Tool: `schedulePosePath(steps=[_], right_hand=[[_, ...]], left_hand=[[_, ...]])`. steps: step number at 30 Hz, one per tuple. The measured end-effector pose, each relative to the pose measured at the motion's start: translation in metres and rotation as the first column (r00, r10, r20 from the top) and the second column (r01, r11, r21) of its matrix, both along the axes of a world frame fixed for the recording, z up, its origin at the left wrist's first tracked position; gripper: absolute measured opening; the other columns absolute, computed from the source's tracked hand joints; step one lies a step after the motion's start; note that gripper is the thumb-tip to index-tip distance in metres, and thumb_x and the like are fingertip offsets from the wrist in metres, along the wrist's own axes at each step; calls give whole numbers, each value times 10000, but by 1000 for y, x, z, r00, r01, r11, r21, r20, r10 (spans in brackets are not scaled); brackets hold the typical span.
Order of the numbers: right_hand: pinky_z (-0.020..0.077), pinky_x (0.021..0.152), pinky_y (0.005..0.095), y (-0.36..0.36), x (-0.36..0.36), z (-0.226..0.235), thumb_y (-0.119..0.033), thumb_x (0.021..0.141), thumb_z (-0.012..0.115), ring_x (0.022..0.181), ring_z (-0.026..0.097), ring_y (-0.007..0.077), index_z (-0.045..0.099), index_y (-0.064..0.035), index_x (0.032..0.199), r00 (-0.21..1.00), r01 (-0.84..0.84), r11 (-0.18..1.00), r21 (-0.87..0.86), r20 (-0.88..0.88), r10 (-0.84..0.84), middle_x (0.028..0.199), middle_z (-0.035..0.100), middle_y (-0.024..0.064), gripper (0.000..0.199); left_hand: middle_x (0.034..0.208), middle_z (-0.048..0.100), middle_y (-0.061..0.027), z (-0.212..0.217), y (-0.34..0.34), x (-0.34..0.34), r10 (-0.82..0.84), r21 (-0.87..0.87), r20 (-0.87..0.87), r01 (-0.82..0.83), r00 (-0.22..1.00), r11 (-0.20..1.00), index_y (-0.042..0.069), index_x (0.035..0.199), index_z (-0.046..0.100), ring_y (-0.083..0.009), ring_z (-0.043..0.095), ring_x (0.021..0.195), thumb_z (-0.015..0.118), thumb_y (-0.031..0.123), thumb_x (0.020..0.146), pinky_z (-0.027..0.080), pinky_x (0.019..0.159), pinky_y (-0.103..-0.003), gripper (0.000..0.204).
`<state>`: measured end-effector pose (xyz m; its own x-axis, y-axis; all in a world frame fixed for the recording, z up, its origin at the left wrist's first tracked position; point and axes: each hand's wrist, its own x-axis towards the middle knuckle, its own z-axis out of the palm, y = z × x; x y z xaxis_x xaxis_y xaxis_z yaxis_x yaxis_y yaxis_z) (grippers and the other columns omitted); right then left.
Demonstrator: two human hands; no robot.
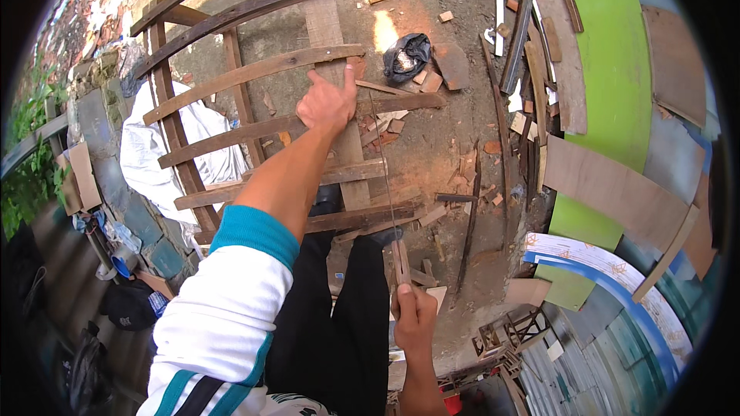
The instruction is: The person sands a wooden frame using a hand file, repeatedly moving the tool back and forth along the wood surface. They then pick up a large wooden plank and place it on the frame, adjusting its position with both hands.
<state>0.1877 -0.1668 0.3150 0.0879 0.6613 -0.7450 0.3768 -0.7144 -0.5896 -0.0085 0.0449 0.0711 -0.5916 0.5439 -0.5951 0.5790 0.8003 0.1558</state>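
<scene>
My left hand [327, 102] presses flat on a wooden slat of a slatted frame [254, 73] that lies on the dirt ground, thumb spread toward the slat's right end. My right hand [415, 314] grips the wooden handle of a handsaw [383, 162]. Its thin blade runs up from the handle across the lower slats to the slat [401, 102] just right of my left hand. My legs in black trousers stand over the frame's lower slats.
Loose planks and offcuts [532, 38] lie at the right beside a green board [609, 69]. A black bag [406, 55] lies above the frame. White sheeting [154, 154] and stone blocks are at the left, corrugated metal at the lower right.
</scene>
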Motion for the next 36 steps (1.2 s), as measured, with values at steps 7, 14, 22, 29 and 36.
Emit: schedulePosePath(steps=[7,14,22,29,36], right_hand=[[375,543,430,114,-51,-134,-337,1027,490,522,420,203,492,63,676,998,-49,986,157,47,42,544,380,159,532],[481,713,437,123,-47,-117,-449,1003,571,694,606,280,614,51,868,998,-26,1000,14,56,26,707,626,171,520],[477,1012,430,107,-52,-108,-179,921,739,1175,648,306,496,-3,1451,994,-112,903,414,50,100,1300,638,256,609],[462,1017,344,145,-57,-107,-66,923,646,1171,625,242,504,-41,1476,974,-223,921,320,45,220,1335,641,188,571],[409,1107,398,168,-52,-90,-18,903,592,1325,557,359,482,-73,1484,969,-236,964,123,-49,243,1405,588,241,594]], left_hand=[[1036,716,-291,8,13,4,15,0,79,-15,997,1000,-76,1412,399,-438,703,1013,413,750,922,522,898,-510,961],[1001,726,-273,2,8,-1,23,-1,38,-23,999,1000,-62,1391,411,-419,719,973,395,755,925,527,878,-505,940],[998,734,-250,-1,9,0,24,-22,38,-23,999,999,-47,1373,427,-399,725,961,393,753,926,518,894,-486,917],[1042,726,-237,0,9,-2,38,-23,62,-37,997,999,-25,1293,476,-372,722,977,438,724,927,480,941,-475,835],[1031,726,-249,-4,3,0,13,53,60,-17,998,998,-40,1319,452,-398,717,971,427,726,931,490,926,-492,859]])
